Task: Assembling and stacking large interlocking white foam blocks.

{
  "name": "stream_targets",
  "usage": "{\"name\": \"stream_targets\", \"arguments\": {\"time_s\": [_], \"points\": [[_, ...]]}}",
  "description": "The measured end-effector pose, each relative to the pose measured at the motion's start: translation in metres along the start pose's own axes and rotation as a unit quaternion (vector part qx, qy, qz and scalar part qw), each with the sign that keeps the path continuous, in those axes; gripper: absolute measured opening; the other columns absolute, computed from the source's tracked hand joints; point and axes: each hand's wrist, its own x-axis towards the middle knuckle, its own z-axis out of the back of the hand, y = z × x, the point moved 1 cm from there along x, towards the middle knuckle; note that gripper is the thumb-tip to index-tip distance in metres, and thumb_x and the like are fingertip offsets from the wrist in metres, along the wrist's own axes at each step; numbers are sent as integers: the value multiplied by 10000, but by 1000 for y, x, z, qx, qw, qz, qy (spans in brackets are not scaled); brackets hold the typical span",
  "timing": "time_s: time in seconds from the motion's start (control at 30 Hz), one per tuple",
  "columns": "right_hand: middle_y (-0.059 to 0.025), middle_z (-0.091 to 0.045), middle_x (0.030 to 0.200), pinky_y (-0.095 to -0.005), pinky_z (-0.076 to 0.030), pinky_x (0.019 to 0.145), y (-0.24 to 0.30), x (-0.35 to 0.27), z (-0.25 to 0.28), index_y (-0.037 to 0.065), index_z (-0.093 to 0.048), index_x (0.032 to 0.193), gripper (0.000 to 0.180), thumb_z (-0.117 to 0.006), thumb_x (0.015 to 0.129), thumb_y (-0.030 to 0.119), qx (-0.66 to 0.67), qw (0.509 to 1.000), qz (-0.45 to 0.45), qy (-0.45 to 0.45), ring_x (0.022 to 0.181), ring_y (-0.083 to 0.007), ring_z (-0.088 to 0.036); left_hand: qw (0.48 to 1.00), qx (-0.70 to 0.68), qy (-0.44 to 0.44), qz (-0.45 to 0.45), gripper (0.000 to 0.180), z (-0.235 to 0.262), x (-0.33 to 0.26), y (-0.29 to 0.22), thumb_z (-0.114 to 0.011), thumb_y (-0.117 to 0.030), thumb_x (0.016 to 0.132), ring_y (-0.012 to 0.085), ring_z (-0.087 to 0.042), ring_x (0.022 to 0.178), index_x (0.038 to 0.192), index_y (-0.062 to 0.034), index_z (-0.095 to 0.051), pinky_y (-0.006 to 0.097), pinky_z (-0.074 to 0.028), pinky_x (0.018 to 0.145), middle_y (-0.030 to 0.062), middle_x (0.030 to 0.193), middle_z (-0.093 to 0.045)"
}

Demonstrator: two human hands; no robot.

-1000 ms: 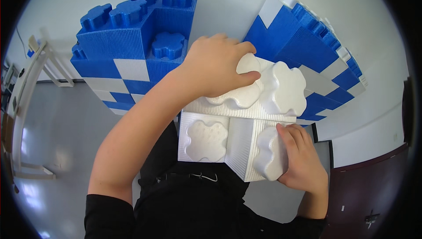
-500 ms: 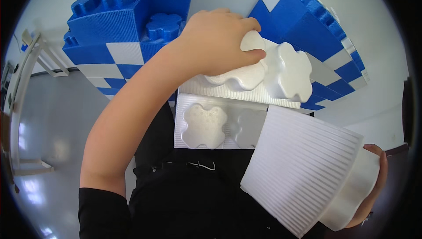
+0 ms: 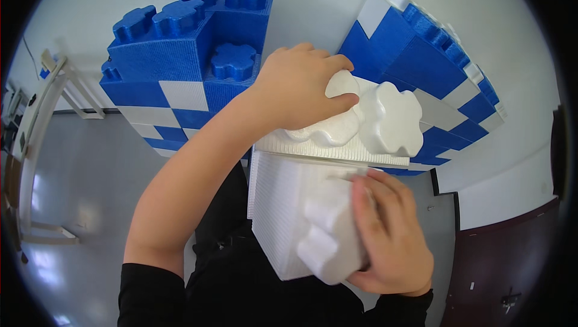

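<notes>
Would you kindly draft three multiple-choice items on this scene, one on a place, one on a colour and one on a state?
1. Where does the left hand rest?
A. on the flower-shaped studs of the upper white block
B. on the floor
C. on the wooden frame

2. What colours are the stacked walls behind?
A. red and yellow
B. blue and white
C. all green

3. How does the right hand stand?
A. open and free
B. pressed flat on the blue wall
C. closed around the lower white block

Answers: 1 A, its fingers lie over the studs; 2 B, blue blocks with white panels; 3 C, its fingers wrap that block's stud side.
</notes>
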Motion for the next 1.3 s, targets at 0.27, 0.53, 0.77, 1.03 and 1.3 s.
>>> {"name": "stream_targets", "arguments": {"time_s": [0.27, 0.53, 0.77, 1.03, 1.3], "points": [[-348, -413, 1564, -754, -236, 1169, 2, 16, -30, 34, -458, 1586, 1156, -934, 557, 257, -8, 1000, 20, 15, 1448, -560, -389, 1000, -11, 5, 7, 487, 1, 2, -1, -725, -473, 909, 344, -672, 1096, 1254, -129, -735, 450, -535, 954, 122, 1163, -755], [-204, -587, 1441, -636, -376, 1121, 7, 4, -42, 138, -697, 1329, 721, -905, 717, 458, 14, 988, 78, -130, 1355, -423, -498, 1000, 4, -13, -13, 477, -2, 1, 0, -727, -460, 915, 351, -668, 1087, 1256, -126, -727, 449, -533, 957, 127, 1153, -753], [-53, -692, 1004, -377, -509, 754, 4, 1, -60, 104, -733, 904, 216, -834, 774, 243, 27, 960, 124, -251, 880, -248, -631, 1000, 3, -12, -12, 478, 0, 1, -3, -729, -462, 914, 354, -667, 1086, 1255, -127, -731, 452, -533, 958, 134, 1143, -753], [-40, -584, 892, -362, -387, 649, 8, 9, -57, 109, -697, 891, 248, -867, 729, 189, 62, 977, 74, -188, 710, -223, -526, 1000, 4, -23, -17, 471, -1, -1, -3, -724, -454, 918, 346, -670, 1094, 1257, -127, -731, 453, -534, 962, 128, 1158, -754], [-44, -568, 877, -366, -358, 650, 2, 24, -63, 104, -670, 888, 283, -874, 707, 180, 92, 976, 68, -185, 716, -242, -534, 1000, 6, -14, -16, 464, 2, -1, -3, -730, -440, 916, 342, -671, 1093, 1258, -127, -730, 448, -537, 960, 119, 1166, -757]]}}
